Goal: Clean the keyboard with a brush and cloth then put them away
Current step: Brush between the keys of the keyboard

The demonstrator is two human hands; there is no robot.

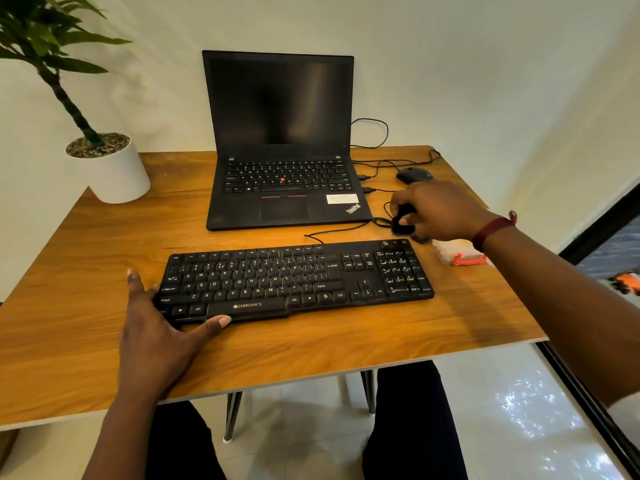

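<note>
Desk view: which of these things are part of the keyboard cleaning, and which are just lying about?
In the job:
keyboard
left hand, resting on its corner
right hand, gripping a small black object, probably the brush
pale bundle with red trim, possibly the cloth

Lying about:
laptop
mouse
potted plant

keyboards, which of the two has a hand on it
The standalone Zebronics keyboard in front: the left hand rests on its left end. The laptop's keyboard is untouched.
</note>
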